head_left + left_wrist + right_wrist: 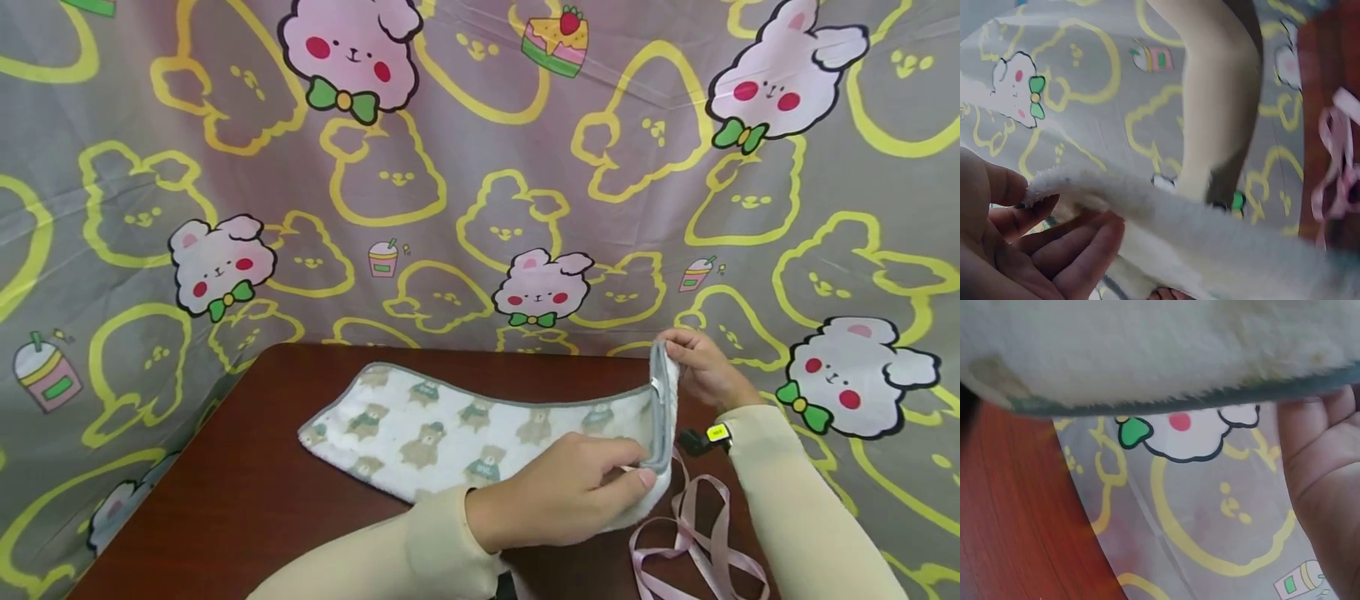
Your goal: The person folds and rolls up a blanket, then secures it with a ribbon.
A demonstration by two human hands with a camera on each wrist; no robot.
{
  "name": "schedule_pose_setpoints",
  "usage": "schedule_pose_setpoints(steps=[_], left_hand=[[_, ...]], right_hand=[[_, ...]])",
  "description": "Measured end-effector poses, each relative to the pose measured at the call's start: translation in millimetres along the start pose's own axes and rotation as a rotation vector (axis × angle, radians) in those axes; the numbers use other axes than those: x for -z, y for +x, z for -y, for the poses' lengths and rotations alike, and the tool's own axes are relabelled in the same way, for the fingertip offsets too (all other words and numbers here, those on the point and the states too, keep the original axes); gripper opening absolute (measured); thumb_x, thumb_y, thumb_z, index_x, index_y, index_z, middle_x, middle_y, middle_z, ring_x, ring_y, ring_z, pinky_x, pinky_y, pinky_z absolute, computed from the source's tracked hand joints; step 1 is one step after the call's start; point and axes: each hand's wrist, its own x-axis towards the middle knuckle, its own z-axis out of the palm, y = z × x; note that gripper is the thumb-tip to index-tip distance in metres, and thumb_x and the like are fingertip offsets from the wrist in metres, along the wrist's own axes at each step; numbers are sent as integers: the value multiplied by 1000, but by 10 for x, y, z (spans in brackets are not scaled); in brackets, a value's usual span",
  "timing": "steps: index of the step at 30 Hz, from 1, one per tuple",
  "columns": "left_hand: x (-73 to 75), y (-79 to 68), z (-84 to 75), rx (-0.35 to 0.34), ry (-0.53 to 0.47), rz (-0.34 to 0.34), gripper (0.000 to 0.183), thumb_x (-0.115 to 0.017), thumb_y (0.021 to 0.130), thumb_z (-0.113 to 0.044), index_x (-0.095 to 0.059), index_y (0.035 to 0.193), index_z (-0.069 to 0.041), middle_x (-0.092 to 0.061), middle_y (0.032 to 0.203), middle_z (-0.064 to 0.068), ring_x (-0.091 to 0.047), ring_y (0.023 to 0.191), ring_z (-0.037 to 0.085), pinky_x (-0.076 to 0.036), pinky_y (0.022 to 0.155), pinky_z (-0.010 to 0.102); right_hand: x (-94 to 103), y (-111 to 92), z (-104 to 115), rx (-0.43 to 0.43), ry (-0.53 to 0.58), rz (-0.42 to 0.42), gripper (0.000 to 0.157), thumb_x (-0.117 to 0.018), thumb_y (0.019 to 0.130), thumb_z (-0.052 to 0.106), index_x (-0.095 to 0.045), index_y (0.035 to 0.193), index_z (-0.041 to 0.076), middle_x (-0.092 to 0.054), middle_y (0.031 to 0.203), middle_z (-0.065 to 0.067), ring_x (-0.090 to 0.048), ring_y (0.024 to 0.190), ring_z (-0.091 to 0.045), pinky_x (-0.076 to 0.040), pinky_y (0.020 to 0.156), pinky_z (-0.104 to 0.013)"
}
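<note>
A white fluffy towel with brown bears and a grey border lies along the table. Its right end is lifted and folded back. The left hand pinches the near corner of that end between thumb and fingers. At the far corner, the right hand grips the towel's edge. In the left wrist view, the left hand holds the pile at the rim of the towel. In the right wrist view, the towel hides most fingertips of the right hand.
A loose pink ribbon lies tangled on the dark red-brown table, right of the towel. Behind the table hangs a grey curtain with rabbit prints. A black strap with a yellow label is on the right wrist.
</note>
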Motion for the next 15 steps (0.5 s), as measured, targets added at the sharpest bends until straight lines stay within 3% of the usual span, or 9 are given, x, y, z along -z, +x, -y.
schedule_pose_setpoints(steps=[3,9,12,15], left_hand=[[-26,61,-71,17,-80,57,15,-48,103,-22,-62,99,-18,-55,75,-15,-44,73,-13,-41,66,7],[-68,145,-121,27,-190,128,14,-46,104,-20,-59,103,-16,-57,80,-12,-44,78,-15,-42,72,8],[-47,134,-74,49,-249,118,13,-47,104,-18,-60,104,-14,-60,81,-10,-48,77,-15,-45,73,10],[8,94,-4,104,-370,73,14,-49,103,-15,-61,105,-9,-63,84,-5,-54,79,-11,-49,74,15]], right_hand=[[-8,-36,82,-15,7,52,23,-44,103,2,-67,105,1,-69,90,-4,-67,76,-10,-53,62,-20],[-22,-41,213,-51,-7,80,26,-41,103,2,-66,102,3,-69,85,-1,-67,71,-8,-52,57,-20],[-24,5,211,-46,21,67,27,-39,103,0,-66,103,2,-69,87,-3,-68,73,-10,-54,59,-21],[-37,75,178,-36,18,12,25,-41,103,2,-66,102,2,-69,88,-4,-67,74,-11,-54,61,-22]])
